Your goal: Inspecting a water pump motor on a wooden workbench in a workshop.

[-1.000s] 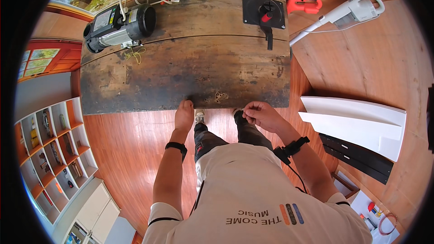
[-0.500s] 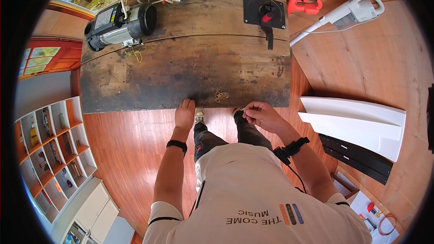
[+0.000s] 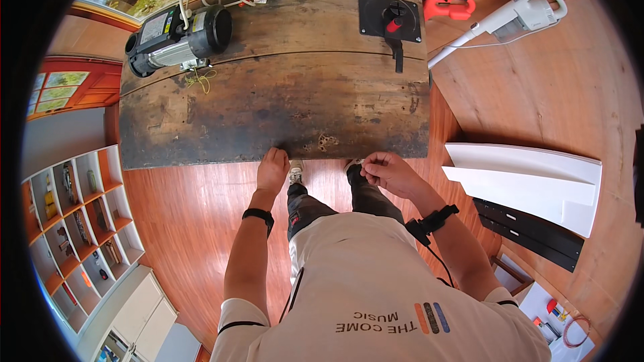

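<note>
Wooden table (image 3: 255, 104), near edge close in front. Left hand (image 3: 274, 169) half-curled, fingertips at that edge; right hand (image 3: 390, 174) loosely curled just beside it — cannot tell if either grips anything. Tabletop runs back — grey-black motor unit (image 3: 176, 45) far left, black crank (image 3: 394, 35) far right.

My camera sits up on my head and looks down over my shirt (image 3: 355, 255) at my left hand (image 3: 272, 170), my right hand (image 3: 391, 174) and the table (image 3: 261, 107) just past them. It sees very wide, so edges look bent.
</note>
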A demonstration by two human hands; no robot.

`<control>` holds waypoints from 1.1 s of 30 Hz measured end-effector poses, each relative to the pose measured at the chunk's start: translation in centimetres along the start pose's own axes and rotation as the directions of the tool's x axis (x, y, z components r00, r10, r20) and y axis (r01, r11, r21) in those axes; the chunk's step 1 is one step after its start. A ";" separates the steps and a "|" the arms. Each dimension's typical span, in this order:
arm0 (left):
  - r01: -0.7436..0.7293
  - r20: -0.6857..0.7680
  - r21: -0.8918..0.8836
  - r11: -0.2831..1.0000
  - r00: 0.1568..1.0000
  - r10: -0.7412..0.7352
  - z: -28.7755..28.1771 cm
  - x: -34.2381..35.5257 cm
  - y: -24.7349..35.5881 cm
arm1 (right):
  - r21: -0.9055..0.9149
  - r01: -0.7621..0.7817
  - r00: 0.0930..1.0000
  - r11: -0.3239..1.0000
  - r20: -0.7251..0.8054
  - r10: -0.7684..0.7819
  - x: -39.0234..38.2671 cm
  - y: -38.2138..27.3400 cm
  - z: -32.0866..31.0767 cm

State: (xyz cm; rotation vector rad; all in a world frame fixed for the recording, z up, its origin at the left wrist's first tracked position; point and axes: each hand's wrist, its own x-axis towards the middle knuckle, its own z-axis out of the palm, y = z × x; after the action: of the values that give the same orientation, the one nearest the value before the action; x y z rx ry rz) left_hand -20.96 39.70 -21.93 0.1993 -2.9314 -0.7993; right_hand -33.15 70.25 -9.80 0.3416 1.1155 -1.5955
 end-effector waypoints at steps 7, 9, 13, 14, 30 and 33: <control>0.037 -0.004 -0.061 0.997 0.999 -0.038 -0.1 -0.7 0.2 | -0.026 -0.023 1.000 0.999 0.003 0.023 0.2 0.2 -0.1; 0.049 -0.009 -0.092 0.995 0.999 -0.050 -0.2 -1.0 0.2 | -0.032 -0.023 1.000 0.999 0.000 0.023 0.1 0.3 -0.1; 0.377 0.064 -0.344 0.860 0.923 -0.379 -0.1 -2.1 0.4 | -0.011 -0.018 1.000 1.000 0.012 0.019 0.3 0.5 0.3; 0.476 0.113 -0.470 0.743 0.868 -0.484 0.2 -2.6 0.0 | -0.013 -0.022 1.000 1.000 0.019 0.022 0.3 0.6 0.5; 0.536 0.502 -0.819 0.203 0.842 -0.199 -9.4 0.7 12.4 | -0.135 0.023 0.994 0.991 0.107 -0.009 1.7 0.2 7.2; 0.512 0.466 -0.798 0.317 0.858 -0.216 -10.4 0.5 12.5 | -0.138 0.067 0.990 0.988 0.135 -0.049 1.5 0.3 8.6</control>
State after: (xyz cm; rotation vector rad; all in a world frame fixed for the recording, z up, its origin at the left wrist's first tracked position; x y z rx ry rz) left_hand -21.35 45.11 -6.59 0.7112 -2.1085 -2.5430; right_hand -30.59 62.52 -6.61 0.1081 1.1389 -1.5555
